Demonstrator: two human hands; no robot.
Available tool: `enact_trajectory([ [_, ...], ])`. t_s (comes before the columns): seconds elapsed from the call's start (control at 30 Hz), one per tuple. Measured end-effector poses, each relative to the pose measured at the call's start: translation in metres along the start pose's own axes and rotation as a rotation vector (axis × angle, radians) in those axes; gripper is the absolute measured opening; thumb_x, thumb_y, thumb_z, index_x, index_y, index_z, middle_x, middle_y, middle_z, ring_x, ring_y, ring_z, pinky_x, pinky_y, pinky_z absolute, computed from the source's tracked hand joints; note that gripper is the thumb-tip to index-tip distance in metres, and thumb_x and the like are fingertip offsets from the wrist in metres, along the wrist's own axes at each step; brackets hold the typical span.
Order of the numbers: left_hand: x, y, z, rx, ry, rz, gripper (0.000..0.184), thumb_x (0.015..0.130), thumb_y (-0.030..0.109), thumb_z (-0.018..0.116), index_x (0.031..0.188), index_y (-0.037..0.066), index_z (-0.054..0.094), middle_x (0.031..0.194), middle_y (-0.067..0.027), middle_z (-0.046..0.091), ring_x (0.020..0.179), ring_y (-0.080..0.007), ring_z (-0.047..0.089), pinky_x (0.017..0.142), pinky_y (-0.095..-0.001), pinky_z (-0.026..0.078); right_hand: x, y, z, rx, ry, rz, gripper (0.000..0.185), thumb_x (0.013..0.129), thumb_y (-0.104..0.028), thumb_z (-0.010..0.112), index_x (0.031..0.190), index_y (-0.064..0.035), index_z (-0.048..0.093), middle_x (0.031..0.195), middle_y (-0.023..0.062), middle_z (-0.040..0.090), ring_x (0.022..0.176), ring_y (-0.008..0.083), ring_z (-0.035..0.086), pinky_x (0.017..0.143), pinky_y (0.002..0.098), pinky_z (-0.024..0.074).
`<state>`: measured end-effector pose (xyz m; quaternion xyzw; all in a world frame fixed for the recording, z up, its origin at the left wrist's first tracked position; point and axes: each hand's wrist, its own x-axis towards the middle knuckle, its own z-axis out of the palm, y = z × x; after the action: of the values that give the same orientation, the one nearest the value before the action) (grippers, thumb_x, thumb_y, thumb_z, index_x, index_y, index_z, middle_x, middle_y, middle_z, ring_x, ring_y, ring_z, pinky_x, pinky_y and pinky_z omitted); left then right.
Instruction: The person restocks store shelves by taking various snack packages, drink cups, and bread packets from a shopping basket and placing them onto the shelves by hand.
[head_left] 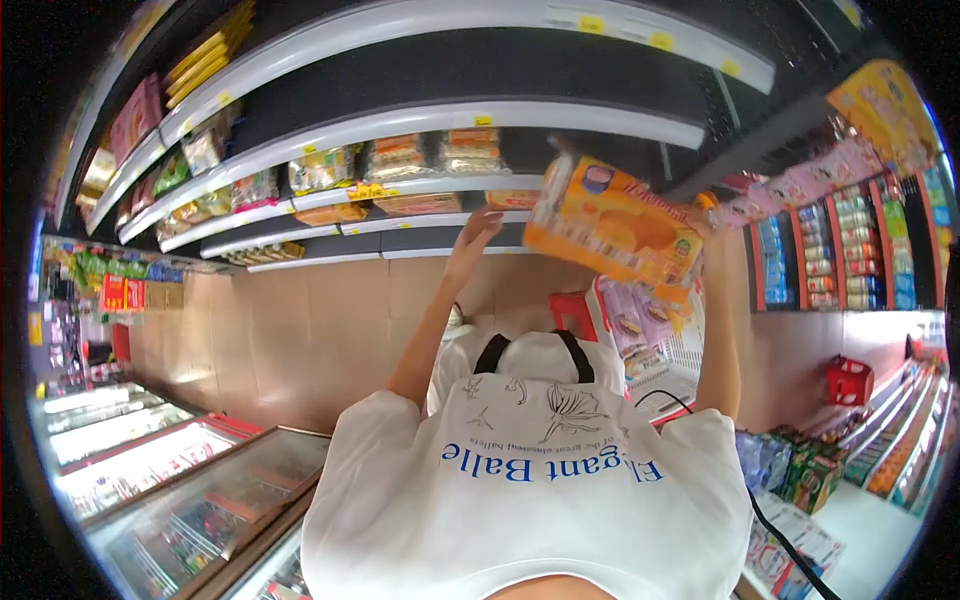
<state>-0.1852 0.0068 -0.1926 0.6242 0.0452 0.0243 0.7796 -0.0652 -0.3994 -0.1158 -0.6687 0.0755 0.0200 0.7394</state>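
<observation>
My right hand [708,212] grips the right end of a large orange food package [625,222] with pictures of round baked goods on its front. The package is tilted in front of the shelves, and most of the fingers are hidden behind it. My left hand [478,232] is empty with fingers apart, near the lower shelf edge and left of the package. Close above it, an orange-brown pack [512,199] lies on a low shelf.
Shelves with packaged bread [398,156] curve across the front. A basket [682,352] holding purple packs [640,315] stands below my right arm. Cans [860,240] line the right side. A glass-topped freezer [200,510] is at lower left, and a red basket [849,381] at right.
</observation>
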Motion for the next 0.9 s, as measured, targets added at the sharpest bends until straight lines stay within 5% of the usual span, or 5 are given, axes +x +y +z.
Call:
enact_trajectory([
  [0.23, 0.025, 0.018, 0.107, 0.206, -0.238, -0.289, 0.082, 0.073, 0.026, 0.069, 0.134, 0.003, 0.019, 0.113, -0.0129, 0.051, 0.101, -0.0197, 0.052, 0.082, -0.0288, 0.043, -0.066, 0.025, -0.050, -0.061, -0.004, 0.160, 0.033, 0.070, -0.018, 0.063, 0.098, 0.0004, 0.058, 0.093, 0.0088, 0.059, 0.088, 0.0152, 0.053, 0.072, 0.0265, 0.0410],
  [0.3, 0.030, -0.003, 0.119, -0.140, -0.124, -0.399, 0.089, 0.071, 0.033, 0.070, 0.136, 0.005, 0.015, 0.118, -0.0129, 0.048, 0.105, -0.0201, 0.051, 0.085, -0.0310, 0.043, -0.080, 0.025, -0.064, -0.082, 0.037, 0.117, 0.033, 0.071, -0.022, 0.062, 0.097, -0.0001, 0.059, 0.096, 0.0089, 0.058, 0.089, 0.0144, 0.052, 0.071, 0.0268, 0.0401],
  [0.37, 0.033, -0.013, 0.132, -0.130, -0.172, -0.315, 0.077, 0.075, 0.030, 0.067, 0.132, 0.004, 0.023, 0.113, -0.0109, 0.051, 0.098, -0.0189, 0.054, 0.077, -0.0288, 0.047, -0.097, 0.015, -0.071, -0.453, 0.179, 0.078, 0.042, 0.075, -0.027, 0.060, 0.107, -0.0012, 0.053, 0.108, 0.0112, 0.055, 0.092, 0.0162, 0.053, 0.080, 0.0283, 0.0394],
  [0.57, 0.034, -0.004, 0.158, -0.113, -0.253, -0.335, 0.046, 0.079, 0.021, 0.061, 0.118, 0.004, 0.041, 0.106, -0.0091, 0.053, 0.091, -0.0173, 0.057, 0.074, -0.0300, 0.049, -0.160, -0.015, -0.084, -0.097, 0.222, 0.083, 0.077, 0.077, -0.027, 0.061, 0.135, -0.0028, 0.018, 0.126, 0.0137, 0.041, 0.115, 0.0213, 0.041, 0.096, 0.0321, 0.0316],
  [0.9, 0.026, -0.002, 0.232, -0.275, -0.521, -0.427, 0.042, 0.080, 0.021, 0.058, 0.116, 0.004, 0.044, 0.095, -0.0064, 0.057, 0.083, -0.0136, 0.058, 0.070, -0.0270, 0.048, -0.230, 0.029, -0.154, 0.186, 0.073, 0.086, 0.077, 0.071, -0.017, 0.066, 0.134, -0.0046, 0.024, 0.123, 0.0107, 0.044, 0.110, 0.0192, 0.045, 0.094, 0.0324, 0.0348],
])
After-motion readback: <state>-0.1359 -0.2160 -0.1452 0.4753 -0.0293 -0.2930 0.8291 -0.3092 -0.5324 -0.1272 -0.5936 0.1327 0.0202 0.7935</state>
